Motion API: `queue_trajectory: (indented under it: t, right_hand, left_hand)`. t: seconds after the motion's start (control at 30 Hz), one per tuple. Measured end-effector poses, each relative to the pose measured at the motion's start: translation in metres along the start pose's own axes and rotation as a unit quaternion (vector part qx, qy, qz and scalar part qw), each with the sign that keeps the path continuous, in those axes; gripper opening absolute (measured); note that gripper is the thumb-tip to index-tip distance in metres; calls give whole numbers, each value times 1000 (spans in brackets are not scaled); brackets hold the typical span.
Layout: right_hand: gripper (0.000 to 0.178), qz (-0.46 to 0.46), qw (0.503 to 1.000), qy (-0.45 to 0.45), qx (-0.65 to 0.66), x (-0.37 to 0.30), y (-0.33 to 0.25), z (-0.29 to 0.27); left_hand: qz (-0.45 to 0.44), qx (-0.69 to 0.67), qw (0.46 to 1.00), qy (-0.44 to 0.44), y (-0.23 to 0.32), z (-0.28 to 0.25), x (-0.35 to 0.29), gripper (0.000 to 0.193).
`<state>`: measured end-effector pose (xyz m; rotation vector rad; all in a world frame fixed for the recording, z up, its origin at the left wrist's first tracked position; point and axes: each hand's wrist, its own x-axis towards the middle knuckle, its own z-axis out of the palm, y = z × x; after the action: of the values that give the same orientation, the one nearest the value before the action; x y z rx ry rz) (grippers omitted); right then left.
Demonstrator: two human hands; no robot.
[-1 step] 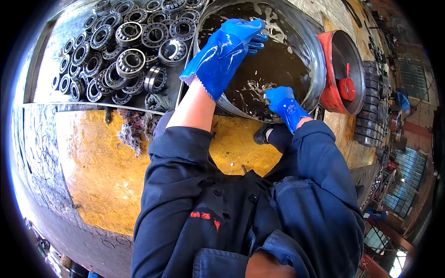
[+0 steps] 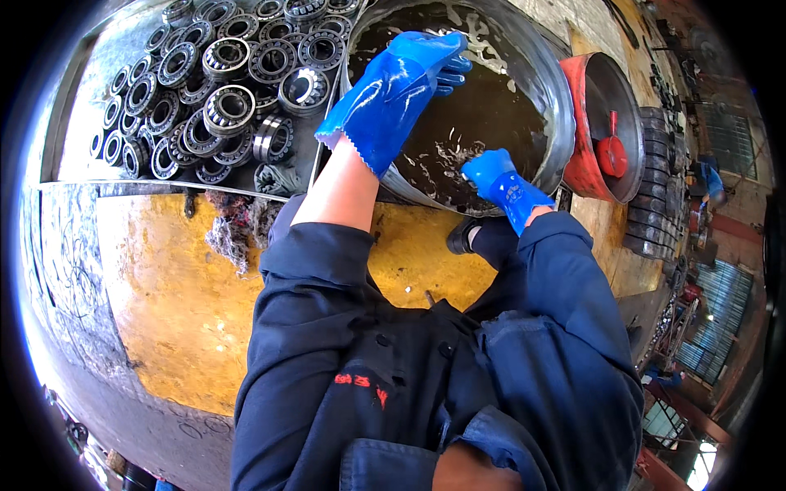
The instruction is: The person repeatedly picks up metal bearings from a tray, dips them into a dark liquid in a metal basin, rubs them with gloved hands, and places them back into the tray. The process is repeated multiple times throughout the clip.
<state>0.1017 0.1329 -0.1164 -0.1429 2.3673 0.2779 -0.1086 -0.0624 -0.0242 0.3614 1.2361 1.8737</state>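
My left hand (image 2: pixel 426 64), in a long blue rubber glove, is held over a large round metal tub (image 2: pixel 559 98) of murky brown liquid (image 2: pixel 483 102). Its fingers stretch to the right, slightly apart, and I see nothing in them. My right hand (image 2: pixel 491 170), in a matching glove, is closed low over the liquid at the tub's near side. Whatever it grips is mostly hidden. Dark, ragged streaks and splashes show at its fingertips, and I cannot tell whether they are bristles, rag or liquid.
Many steel roller bearings (image 2: pixel 229 110) lie heaped on a metal-topped table at the left. Frayed rags (image 2: pixel 229 237) hang at its near edge. Right of the tub sits a red drum (image 2: pixel 580 123) with a red long-handled dipper (image 2: pixel 611 154) inside. Dark stacked rings (image 2: pixel 649 188) stand beyond it.
My right hand has shifted slightly left and up, and the splash pattern beside it differs. My left hand has hardly moved.
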Motion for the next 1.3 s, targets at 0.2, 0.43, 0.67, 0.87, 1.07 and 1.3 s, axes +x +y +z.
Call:
queue_trajectory:
  t: [0.2,0.43,0.67,0.87,1.07,1.3]
  right_hand:
    - [36,103,888,36,448,-7,44,41]
    - [24,102,991,-12,90,-9,-5,-7]
    - [37,103,954,36,280,-4,28,28]
    - [25,123,963,124,205,1,11,34]
    - [21,19,999,42,27,-9,-5,-9]
    - [18,211,833,93,502,-9,10,40]
  left_hand:
    - [6,3,1000,-1,4,1,-3,53]
    - [4,-24,1000,-5,-4,-6,5,49]
    - [24,-3,1000,4,-3,-2,0,50]
    - [24,-4,1000,-2,-2,1,0,50]
    - [18,3,1000,9,2,-5,-5,50]
    - [11,-17,1000,9,0,-6,-3,46]
